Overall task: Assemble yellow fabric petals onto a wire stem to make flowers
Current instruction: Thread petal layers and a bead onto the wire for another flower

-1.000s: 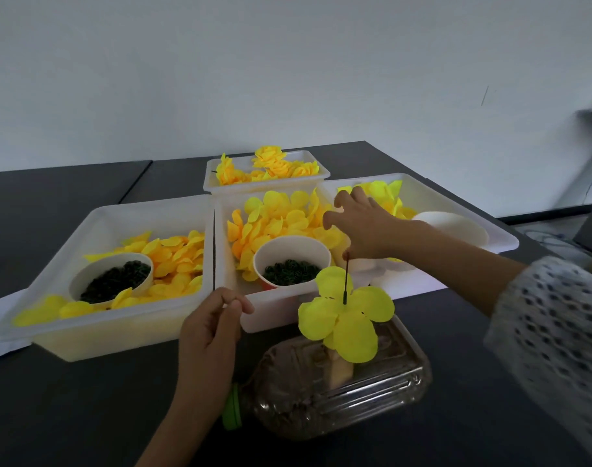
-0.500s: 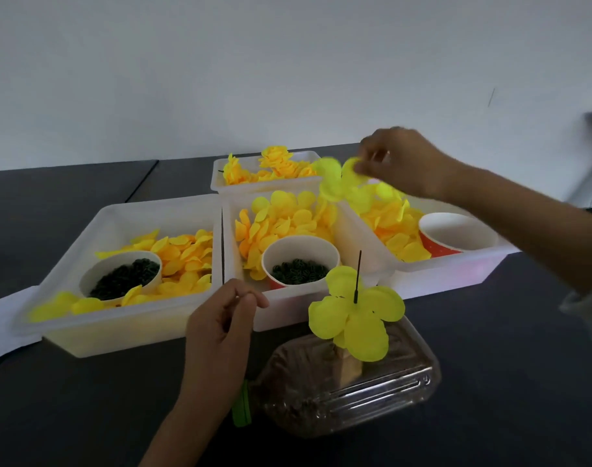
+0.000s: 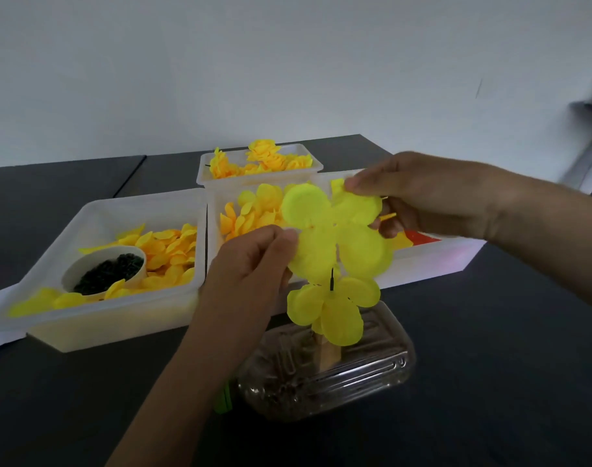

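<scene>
both hands pinch one petal piece (image 3: 335,230): left hand (image 3: 254,264) its left edge, right hand (image 3: 426,197) its top. it hangs just above the wire (image 3: 331,284) at the table's (image 3: 490,365) near edge.

Both hands and the yellow petal piece (image 3: 335,230) crowd the air above the wire stem (image 3: 331,283); white trays (image 3: 119,318) wall the far side; bare dark table (image 3: 490,382) lies open right of the plastic bottle (image 3: 338,375).

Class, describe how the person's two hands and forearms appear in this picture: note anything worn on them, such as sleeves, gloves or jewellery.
Both the left hand and the right hand are bare: no gloves, rings, watch or bracelets show. Both forearms are uncovered as far as the picture's edges, and no sleeve is in view.
</scene>
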